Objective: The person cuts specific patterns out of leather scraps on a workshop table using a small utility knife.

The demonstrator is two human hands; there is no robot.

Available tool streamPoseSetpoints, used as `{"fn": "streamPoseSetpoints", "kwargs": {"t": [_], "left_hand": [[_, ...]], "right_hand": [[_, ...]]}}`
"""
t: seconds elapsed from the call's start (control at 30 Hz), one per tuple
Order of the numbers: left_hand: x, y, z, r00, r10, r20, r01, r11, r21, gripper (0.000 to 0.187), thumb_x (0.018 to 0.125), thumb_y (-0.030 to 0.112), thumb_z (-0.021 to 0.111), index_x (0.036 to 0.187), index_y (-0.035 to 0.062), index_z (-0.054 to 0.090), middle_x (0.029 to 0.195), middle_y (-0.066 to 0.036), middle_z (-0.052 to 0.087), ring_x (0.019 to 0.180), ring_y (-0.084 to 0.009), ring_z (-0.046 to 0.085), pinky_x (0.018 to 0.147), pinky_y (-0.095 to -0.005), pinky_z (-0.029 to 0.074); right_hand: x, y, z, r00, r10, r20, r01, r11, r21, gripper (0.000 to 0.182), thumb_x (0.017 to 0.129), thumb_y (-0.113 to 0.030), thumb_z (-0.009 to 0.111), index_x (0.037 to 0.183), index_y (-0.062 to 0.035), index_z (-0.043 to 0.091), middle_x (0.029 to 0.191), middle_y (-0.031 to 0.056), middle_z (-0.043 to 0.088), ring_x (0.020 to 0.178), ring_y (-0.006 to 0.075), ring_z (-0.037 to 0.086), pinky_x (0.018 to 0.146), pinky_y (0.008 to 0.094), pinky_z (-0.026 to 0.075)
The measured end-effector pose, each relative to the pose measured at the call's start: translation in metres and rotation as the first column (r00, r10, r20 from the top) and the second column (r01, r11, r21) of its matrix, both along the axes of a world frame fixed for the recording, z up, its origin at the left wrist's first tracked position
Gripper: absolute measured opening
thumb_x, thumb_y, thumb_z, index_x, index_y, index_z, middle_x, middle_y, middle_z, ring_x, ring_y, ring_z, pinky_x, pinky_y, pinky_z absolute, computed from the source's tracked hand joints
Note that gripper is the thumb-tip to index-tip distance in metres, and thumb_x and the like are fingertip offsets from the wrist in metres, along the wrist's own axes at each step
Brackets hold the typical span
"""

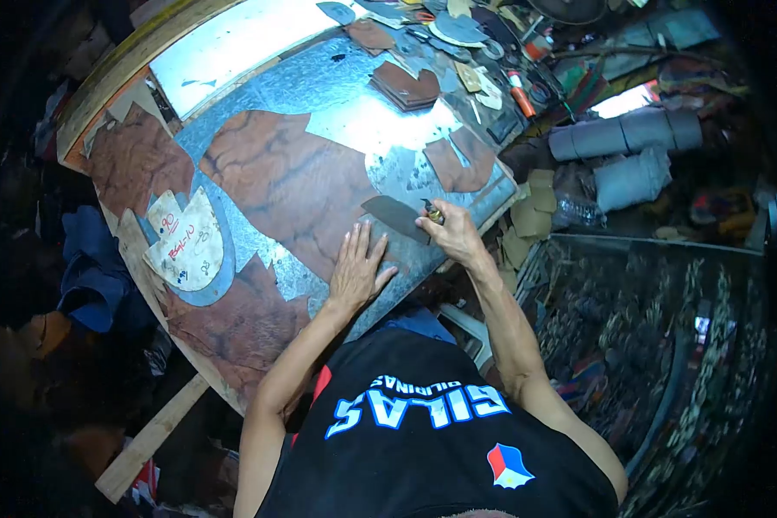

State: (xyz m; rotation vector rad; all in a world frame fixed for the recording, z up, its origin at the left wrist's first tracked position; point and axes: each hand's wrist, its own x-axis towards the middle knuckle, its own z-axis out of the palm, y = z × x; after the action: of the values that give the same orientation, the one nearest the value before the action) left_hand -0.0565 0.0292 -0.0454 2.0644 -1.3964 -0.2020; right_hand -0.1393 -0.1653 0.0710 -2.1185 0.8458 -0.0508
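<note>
My left hand (357,266) lies flat on a large brown marbled leather sheet (293,173), fingers stretched and slightly apart. Just beyond its fingertips lies a dark grey curved template (393,213) on the leather. My right hand (455,233) is closed around a small knife-like tool (432,210) with a dark pointed tip and a yellowish band, at the template's right end. The fingers cover most of its handle.
A metal-topped work table (319,73) carries brown leather pieces (142,160), a stack of cut leather (406,86) and a marked pale template (186,242). Scraps and an orange-red tube (521,97) crowd the back right. Grey rolls (626,134) lie beyond the table's right edge.
</note>
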Motion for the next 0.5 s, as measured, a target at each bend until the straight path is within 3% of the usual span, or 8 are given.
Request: {"fn": "streamPoseSetpoints", "kwargs": {"t": [0.07,0.13,0.2,0.23,0.27,0.33,0.37,0.5], "left_hand": [[-0.001,-0.002,0.008,1.0,-0.007,0.011,0.006,0.996,0.085,0.069,0.087,0.048,0.062,0.141,0.0078,0.046,0.152,-0.026,0.029,0.141,-0.0428,0.027,0.116,-0.0505,0.022],[0.0,-0.005,0.011,1.0,0.02,0.016,-0.021,0.994,0.103,0.069,0.087,0.049,0.062,0.14,0.007,0.047,0.151,-0.026,0.031,0.141,-0.0423,0.027,0.116,-0.0504,0.022],[-0.001,-0.006,0.013,1.0,0.03,-0.008,-0.028,0.989,0.144,0.069,0.087,0.049,0.062,0.14,0.0061,0.047,0.15,-0.025,0.033,0.141,-0.0408,0.028,0.116,-0.0507,0.023],[-0.003,-0.008,0.011,0.998,0.06,-0.001,-0.059,0.987,0.152,0.069,0.087,0.048,0.063,0.139,0.0058,0.047,0.15,-0.023,0.036,0.141,-0.0387,0.03,0.115,-0.0507,0.024],[-0.005,-0.011,0.012,0.998,0.055,-0.01,-0.053,0.985,0.164,0.069,0.087,0.048,0.063,0.139,0.0058,0.047,0.15,-0.023,0.036,0.141,-0.0387,0.03,0.115,-0.0507,0.024],[-0.005,-0.014,0.016,0.996,0.082,0.029,-0.086,0.97,0.227,0.067,0.086,0.047,0.064,0.138,0.0059,0.049,0.15,-0.021,0.037,0.141,-0.0375,0.03,0.115,-0.0498,0.024],[-0.005,-0.015,0.018,0.996,0.088,0.028,-0.092,0.969,0.23,0.065,0.086,0.045,0.066,0.136,0.0061,0.05,0.149,-0.02,0.038,0.141,-0.037,0.031,0.115,-0.0492,0.025],[-0.005,-0.017,0.021,0.994,0.105,0.03,-0.109,0.957,0.269,0.064,0.085,0.045,0.067,0.134,0.0063,0.052,0.15,-0.019,0.038,0.14,-0.0372,0.032,0.116,-0.049,0.025]], "right_hand": [[0.005,-0.029,0.005,0.973,0.169,0.158,-0.131,0.965,-0.226,0.022,0.084,-0.014,0.07,0.096,0.0041,0.066,0.077,0.014,0.067,0.071,0.0198,0.064,0.064,0.0353,0.05],[0.013,-0.063,0.007,0.956,0.242,0.165,-0.197,0.947,-0.253,0.023,0.085,-0.013,0.07,0.098,0.0053,0.067,0.08,0.0146,0.069,0.073,0.0207,0.066,0.066,0.0358,0.05],[0.019,-0.094,0.006,0.952,0.245,0.182,-0.229,0.968,-0.107,0.024,0.086,-0.013,0.069,0.099,0.0069,0.065,0.077,0.0127,0.067,0.071,0.0185,0.064,0.065,0.0348,0.051],[0.018,-0.11,-0.003,0.956,0.2,0.216,-0.212,0.977,0.035,0.023,0.087,-0.013,0.069,0.1,0.0058,0.065,0.074,0.0066,0.064,0.067,0.013,0.06,0.061,0.0301,0.049],[0.016,-0.124,-0.008,0.959,0.193,0.208,-0.207,0.977,0.049,0.023,0.087,-0.013,0.069,0.1,0.0058,0.065,0.074,0.0066,0.064,0.067,0.013,0.06,0.061,0.0301,0.049],[0.014,-0.15,-0.019,0.981,0.004,0.195,-0.074,0.932,0.354,0.021,0.088,-0.012,0.07,0.101,0.0028,0.065,0.072,0.0005,0.06,0.065,0.007,0.055,0.058,0.0245,0.046],[0.013,-0.164,-0.025,0.98,0.042,0.192,-0.097,0.954,0.285,0.015,0.089,-0.008,0.068,0.1,-0.0006,0.063,0.075,-0.0016,0.058,0.065,0.0053,0.055,0.057,0.0238,0.046],[0.022,-0.205,-0.034,0.976,0.037,0.213,-0.107,0.94,0.325,0.012,0.088,-0.01,0.068,0.096,-0.0021,0.063,0.072,-0.0033,0.058,0.063,0.0057,0.055,0.055,0.0227,0.044]]}}
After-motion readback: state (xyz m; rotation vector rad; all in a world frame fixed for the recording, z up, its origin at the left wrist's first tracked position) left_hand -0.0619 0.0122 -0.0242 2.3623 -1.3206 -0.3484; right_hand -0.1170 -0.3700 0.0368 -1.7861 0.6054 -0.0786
